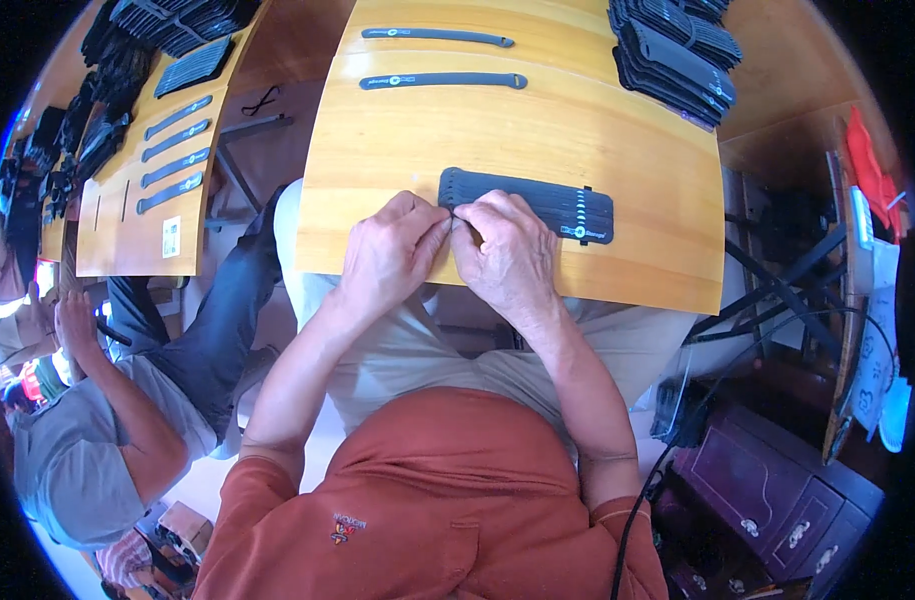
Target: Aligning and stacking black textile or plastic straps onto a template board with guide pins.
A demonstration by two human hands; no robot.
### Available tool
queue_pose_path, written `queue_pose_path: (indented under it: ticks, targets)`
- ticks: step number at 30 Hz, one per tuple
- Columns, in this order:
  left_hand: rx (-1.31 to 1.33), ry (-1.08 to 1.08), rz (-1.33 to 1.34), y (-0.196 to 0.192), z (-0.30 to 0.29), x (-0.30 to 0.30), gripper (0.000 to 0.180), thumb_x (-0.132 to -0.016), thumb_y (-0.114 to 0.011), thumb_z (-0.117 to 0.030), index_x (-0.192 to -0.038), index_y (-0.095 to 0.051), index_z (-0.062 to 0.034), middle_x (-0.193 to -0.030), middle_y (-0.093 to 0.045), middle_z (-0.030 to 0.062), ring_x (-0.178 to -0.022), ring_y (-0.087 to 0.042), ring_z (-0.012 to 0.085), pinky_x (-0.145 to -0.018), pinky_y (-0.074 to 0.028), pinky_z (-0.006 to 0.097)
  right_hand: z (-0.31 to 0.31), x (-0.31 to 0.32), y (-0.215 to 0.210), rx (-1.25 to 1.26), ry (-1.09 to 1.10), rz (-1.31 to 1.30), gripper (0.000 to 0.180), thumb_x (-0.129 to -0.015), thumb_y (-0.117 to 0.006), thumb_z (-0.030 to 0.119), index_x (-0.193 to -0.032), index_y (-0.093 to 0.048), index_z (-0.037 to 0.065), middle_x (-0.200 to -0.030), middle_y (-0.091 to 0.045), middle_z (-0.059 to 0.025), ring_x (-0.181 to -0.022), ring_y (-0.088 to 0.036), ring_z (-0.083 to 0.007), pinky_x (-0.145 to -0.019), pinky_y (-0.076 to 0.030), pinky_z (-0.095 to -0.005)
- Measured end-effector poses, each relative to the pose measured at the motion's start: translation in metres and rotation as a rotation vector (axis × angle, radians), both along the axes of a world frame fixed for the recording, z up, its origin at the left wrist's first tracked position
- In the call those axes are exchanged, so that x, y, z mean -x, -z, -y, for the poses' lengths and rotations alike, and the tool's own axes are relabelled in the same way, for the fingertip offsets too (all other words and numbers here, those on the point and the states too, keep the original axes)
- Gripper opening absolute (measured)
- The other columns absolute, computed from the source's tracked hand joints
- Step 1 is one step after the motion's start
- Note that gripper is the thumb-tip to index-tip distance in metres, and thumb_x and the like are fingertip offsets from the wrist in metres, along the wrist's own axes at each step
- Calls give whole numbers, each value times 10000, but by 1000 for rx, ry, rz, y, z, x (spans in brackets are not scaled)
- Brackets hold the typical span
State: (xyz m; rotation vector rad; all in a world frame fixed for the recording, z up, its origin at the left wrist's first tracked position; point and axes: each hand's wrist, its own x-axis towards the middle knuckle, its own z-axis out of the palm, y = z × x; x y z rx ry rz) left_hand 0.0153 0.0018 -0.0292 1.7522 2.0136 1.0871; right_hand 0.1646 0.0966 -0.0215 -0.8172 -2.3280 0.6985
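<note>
- Two hands at work on a pale wooden table point(617, 150), which fills the upper middle of the view, w/ the person seated at its near edge.
- At 9 o'clock a second wooden table point(127, 240) w/ four dark straps point(175, 150) laid out in a row, and a co-worker in a grey shirt point(67, 450) sitting below it at about 8.
- Big pile of black straps point(677, 55) at 1 o'clock on the main table, stacked several deep.
- Fanned bundle of black straps point(537, 203) lies flat near the table's front edge, dead centre, running left to right; pale marks near its right end.
- Two single straps point(442, 58) lie flat at 12, one above the other, well apart from the bundle.
- Left hand point(389, 255) at approx 7 o'clock from the bundle, fingers curled, tips pressed together at the bundle's left end.
- Right hand point(507, 255) just beside it, thumb and forefinger pinched on that same left end. Can't tell how many straps are in the pinch, too small.
</note>
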Motion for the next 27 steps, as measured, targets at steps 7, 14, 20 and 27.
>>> queue_pose_path:
  ticks: [7,14,20,27]
  targets:
    - [-21,38,-355,-6,5,-7,151,-873,-729,-109,-1006,-727,-39,-1165,-648,82,-892,-675,239,-696,-597,348,-3,-4,4,29,-2,-57,75,-847,-693,38,-898,-733,0,-860,-697,-133,-832,-688,-329,-731,-558,-437]
    - [-47,93,-427,-11,4,-3,163,-890,-720,-129,-1018,-719,-29,-1197,-671,46,-994,-649,214,-731,-611,340,-7,-15,4,85,46,-87,79,-902,-647,51,-934,-690,-7,-893,-683,-186,-830,-685,-379,-747,-556,-480]
    - [-47,112,-444,-10,6,-2,173,-912,-717,-148,-1045,-727,-36,-1181,-686,37,-992,-641,209,-750,-612,332,-22,-61,12,258,315,-176,57,-903,-693,46,-918,-695,-9,-837,-687,-185,-753,-683,-336,-694,-534,-405]
    - [-28,108,-469,-11,5,-3,171,-915,-723,-157,-1048,-730,-50,-1175,-692,30,-972,-640,210,-747,-610,338,-44,-103,20,416,556,-322,160,-941,-708,93,-985,-708,-60,-835,-709,-85,-760,-651,-170,-720,-525,-321]
